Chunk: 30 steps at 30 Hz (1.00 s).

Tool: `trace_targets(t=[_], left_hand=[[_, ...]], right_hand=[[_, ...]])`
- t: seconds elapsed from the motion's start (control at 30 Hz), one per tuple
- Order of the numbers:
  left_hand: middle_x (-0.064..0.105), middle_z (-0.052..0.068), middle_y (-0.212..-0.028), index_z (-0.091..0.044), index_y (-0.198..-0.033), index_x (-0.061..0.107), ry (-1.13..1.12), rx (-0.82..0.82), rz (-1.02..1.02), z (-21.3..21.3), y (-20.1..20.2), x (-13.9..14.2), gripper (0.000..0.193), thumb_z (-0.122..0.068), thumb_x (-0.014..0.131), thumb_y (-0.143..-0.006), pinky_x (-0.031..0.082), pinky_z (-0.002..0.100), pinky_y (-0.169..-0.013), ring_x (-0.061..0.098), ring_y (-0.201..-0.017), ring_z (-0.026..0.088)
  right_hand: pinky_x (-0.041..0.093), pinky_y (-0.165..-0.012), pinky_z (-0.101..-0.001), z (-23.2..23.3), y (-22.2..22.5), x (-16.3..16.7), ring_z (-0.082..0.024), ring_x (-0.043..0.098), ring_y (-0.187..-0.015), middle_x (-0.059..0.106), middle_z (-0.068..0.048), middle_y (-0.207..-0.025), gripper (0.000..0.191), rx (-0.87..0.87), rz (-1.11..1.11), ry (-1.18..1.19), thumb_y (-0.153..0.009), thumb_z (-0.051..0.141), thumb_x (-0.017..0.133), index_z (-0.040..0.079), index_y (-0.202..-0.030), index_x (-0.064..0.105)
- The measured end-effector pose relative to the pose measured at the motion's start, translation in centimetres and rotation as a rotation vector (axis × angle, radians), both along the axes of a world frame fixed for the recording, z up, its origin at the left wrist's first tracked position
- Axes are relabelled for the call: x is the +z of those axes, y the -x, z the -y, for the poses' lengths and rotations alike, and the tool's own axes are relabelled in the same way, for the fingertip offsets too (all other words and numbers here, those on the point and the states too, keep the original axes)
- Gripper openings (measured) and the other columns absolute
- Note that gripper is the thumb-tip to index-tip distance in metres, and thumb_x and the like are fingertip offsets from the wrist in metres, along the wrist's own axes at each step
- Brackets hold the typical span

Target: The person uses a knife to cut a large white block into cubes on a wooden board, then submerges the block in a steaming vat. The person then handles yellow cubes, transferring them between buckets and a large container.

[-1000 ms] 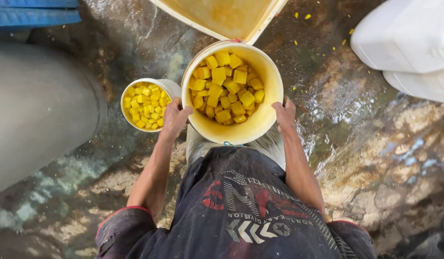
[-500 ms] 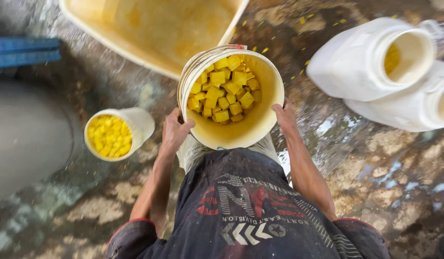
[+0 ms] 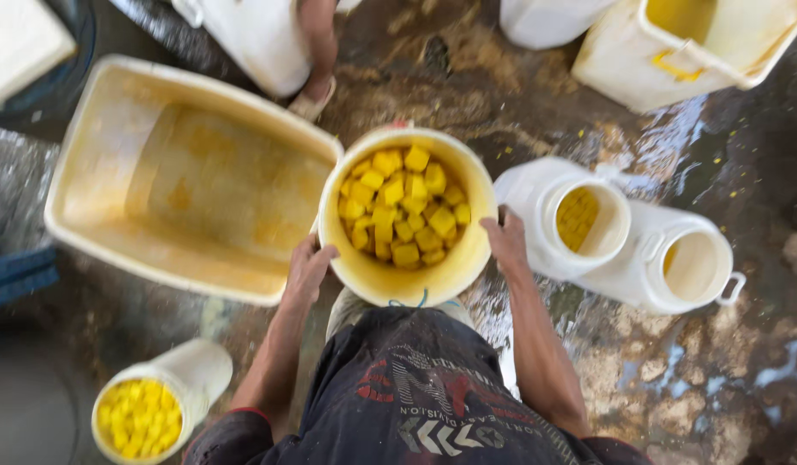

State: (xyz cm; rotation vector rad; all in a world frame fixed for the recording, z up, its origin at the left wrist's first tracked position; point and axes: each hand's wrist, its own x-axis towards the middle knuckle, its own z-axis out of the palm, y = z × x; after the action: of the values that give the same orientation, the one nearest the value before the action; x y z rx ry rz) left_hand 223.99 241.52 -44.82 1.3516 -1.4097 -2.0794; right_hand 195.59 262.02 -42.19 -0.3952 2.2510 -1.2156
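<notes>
I hold a round cream bucket (image 3: 467, 258) in front of my waist; it is partly filled with yellow fruit cubes (image 3: 403, 207). My left hand (image 3: 307, 269) grips its left rim and my right hand (image 3: 507, 239) grips its right rim. The bucket hangs over wet ground, beside a big rectangular cream tub (image 3: 183, 172) on its left. Two white jars lie on their sides to its right: the nearer jar (image 3: 571, 215) has yellow pieces inside, the farther jar (image 3: 683, 263) looks empty.
A small white container (image 3: 157, 405) full of yellow cubes stands at the lower left. Another person's leg and sandalled foot (image 3: 317, 60) are at the top, by white cans. A cream bin with a yellow handle (image 3: 691, 52) is at the top right. The stone floor is wet.
The view has shifted forward and right with the bucket. The big tub and the two lying jars have come into fuller view, and the small full container has slid to the lower left.
</notes>
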Motion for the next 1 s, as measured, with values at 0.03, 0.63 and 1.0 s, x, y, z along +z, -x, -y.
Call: trace_targets(t=[0.03,0.63,1.0], left_hand=[[0.071,0.009,-0.086,0.006,-0.109,0.069,-0.057,-0.002,0.026,1.7,2.6,0.0,0.033,-0.012,0.064,-0.081,0.052,0.031,-0.058,0.064,-0.067,0.017],[0.061,0.005,-0.066,0.0,-0.083,0.066,0.039,-0.205,0.193,33.4,51.5,5.7,0.018,-0.016,0.07,-0.078,0.048,0.032,-0.047,0.056,-0.055,0.013],[0.057,0.007,-0.064,0.0,-0.084,0.061,-0.04,0.099,0.122,46.2,76.8,11.4,0.021,-0.018,0.07,-0.079,0.044,0.032,-0.047,0.054,-0.051,0.015]], right_hand=[[0.054,-0.081,-0.0397,1.2,2.2,-0.1,-0.028,0.068,-0.09,0.074,-0.021,-0.102,0.036,0.033,-0.111,-0.028,-0.084,0.017,0.07,-0.006,-0.111,0.069],[0.054,-0.073,-0.0381,26.6,42.9,1.2,-0.023,0.067,-0.083,0.074,-0.015,-0.098,0.037,-0.434,0.361,0.114,-0.082,0.016,0.068,-0.004,-0.113,0.071],[0.057,-0.075,-0.0381,49.2,78.4,9.0,-0.026,0.068,-0.085,0.075,-0.018,-0.099,0.04,-0.012,0.195,0.08,-0.08,0.017,0.071,-0.008,-0.111,0.07]])
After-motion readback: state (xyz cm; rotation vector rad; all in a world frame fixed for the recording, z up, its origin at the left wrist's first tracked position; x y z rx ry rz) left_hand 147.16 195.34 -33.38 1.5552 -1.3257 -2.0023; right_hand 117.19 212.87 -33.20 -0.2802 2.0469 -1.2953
